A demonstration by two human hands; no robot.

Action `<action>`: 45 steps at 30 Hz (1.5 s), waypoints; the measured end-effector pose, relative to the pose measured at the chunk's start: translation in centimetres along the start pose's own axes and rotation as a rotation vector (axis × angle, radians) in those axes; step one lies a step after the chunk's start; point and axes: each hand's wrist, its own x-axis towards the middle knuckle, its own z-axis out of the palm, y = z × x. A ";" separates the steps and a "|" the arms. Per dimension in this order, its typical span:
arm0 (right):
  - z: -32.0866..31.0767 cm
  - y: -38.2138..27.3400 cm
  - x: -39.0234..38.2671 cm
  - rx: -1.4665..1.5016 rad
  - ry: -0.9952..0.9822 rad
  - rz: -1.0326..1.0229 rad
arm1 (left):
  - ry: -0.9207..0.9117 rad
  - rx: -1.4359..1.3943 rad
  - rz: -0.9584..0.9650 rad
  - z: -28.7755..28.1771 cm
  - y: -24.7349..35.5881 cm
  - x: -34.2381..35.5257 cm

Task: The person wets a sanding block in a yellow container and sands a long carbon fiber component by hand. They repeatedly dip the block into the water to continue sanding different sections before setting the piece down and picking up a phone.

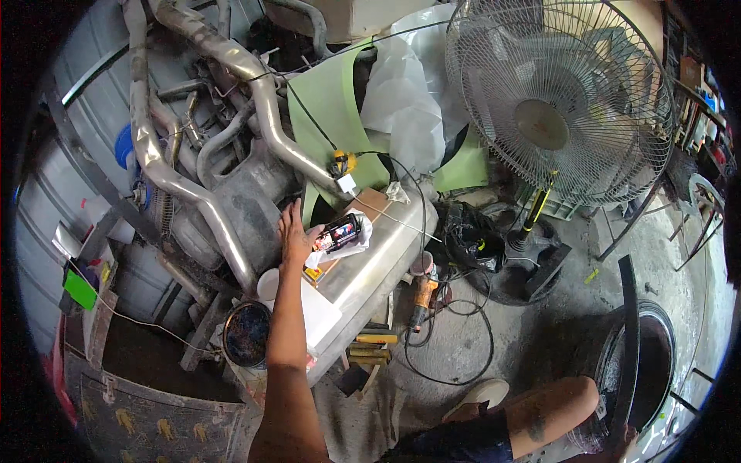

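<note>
My left hand (294, 238) reaches over the silver metal tank (390, 239), fingers stretched and apart. Its thumb lies at the near side of a smartphone (337, 233) with a lit screen, propped on crumpled white material (360, 241). Whether the thumb touches the phone is hard to tell. Low on the right, my right hand (625, 446) is partly cut off by the rim of the picture. It grips the lower end of a long, dark flat bar (629, 339), which stands up in front of a round black drum (658, 347).
A large fan (542, 123) stands at the far right. An orange angle grinder (423, 301) lies on the floor with its looped cable (492, 339). Bent exhaust pipes (220, 231) lean at the left. A dark round tin (247, 333) sits beside my left forearm.
</note>
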 end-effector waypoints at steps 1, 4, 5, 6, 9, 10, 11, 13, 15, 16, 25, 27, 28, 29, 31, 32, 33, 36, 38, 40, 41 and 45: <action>0.7 0.1 0.0 -0.062 -0.119 0.273 | 0.003 0.007 -0.002 -0.5 -0.1 0.1; 0.7 1.5 0.1 -0.155 -0.209 0.435 | 0.052 -0.009 0.003 -1.0 -0.4 0.4; 0.9 1.8 -0.1 -0.175 -0.198 0.336 | 0.073 -0.030 0.016 -0.8 -0.3 0.3; 0.9 2.1 -0.2 -0.178 -0.205 0.335 | 0.093 -0.052 0.028 -0.6 -0.2 0.2; 0.4 1.3 -0.1 -0.228 -0.218 0.376 | 0.072 -0.043 -0.013 -1.3 0.6 0.0; 0.0 1.1 0.0 -0.222 -0.188 0.422 | 0.075 -0.047 -0.016 -1.5 0.5 -0.1; 0.3 0.4 -0.2 -0.207 -0.169 0.474 | 0.074 -0.047 -0.010 -1.5 0.5 -0.2; 2.0 -2.0 0.3 -0.230 -0.229 0.501 | 0.079 -0.017 0.004 -2.8 0.3 -0.2; 2.2 -2.1 0.6 -0.286 -0.266 0.521 | 0.089 -0.014 0.016 -3.1 0.0 -0.3; 0.3 0.5 0.6 -0.226 -0.179 0.407 | 0.092 -0.068 -0.004 -1.6 -0.1 -0.4; 1.4 1.1 0.0 -0.161 -0.337 0.357 | 0.084 -0.056 -0.032 -1.7 0.5 -0.5; 1.5 1.4 0.1 -0.180 -0.361 0.311 | 0.124 -0.064 0.004 -1.7 -0.2 -0.4; 1.4 1.5 0.1 -0.195 -0.372 0.288 | 0.123 -0.066 0.004 -1.6 -0.1 -0.4; 0.9 1.5 -0.4 -0.272 -0.398 0.166 | 0.114 -0.059 -0.019 -1.5 -0.1 -0.5; 1.5 1.4 0.3 -0.174 -0.383 0.302 | 0.105 -0.049 -0.040 -1.6 0.1 -0.5; 1.6 1.1 0.4 -0.148 -0.381 0.320 | 0.100 -0.043 -0.052 -1.7 0.2 -0.4; 1.8 0.7 0.6 -0.133 -0.385 0.334 | 0.094 -0.037 -0.064 -1.8 0.3 -0.4; 2.1 0.3 0.8 -0.087 -0.390 0.345 | 0.101 -0.059 -0.037 -2.0 0.0 -0.1; 2.2 0.1 0.9 -0.056 -0.393 0.344 | 0.103 -0.044 -0.040 -2.3 -0.4 0.0; 2.5 -0.1 1.1 -0.027 -0.393 0.339 | 0.104 -0.031 -0.044 -2.5 -0.8 0.1; 2.6 0.0 1.3 -0.011 -0.392 0.329 | 0.110 -0.035 -0.042 -2.6 -1.1 0.2; 2.0 0.0 1.5 0.062 -0.392 0.287 | 0.090 -0.034 -0.052 -2.2 -0.9 0.3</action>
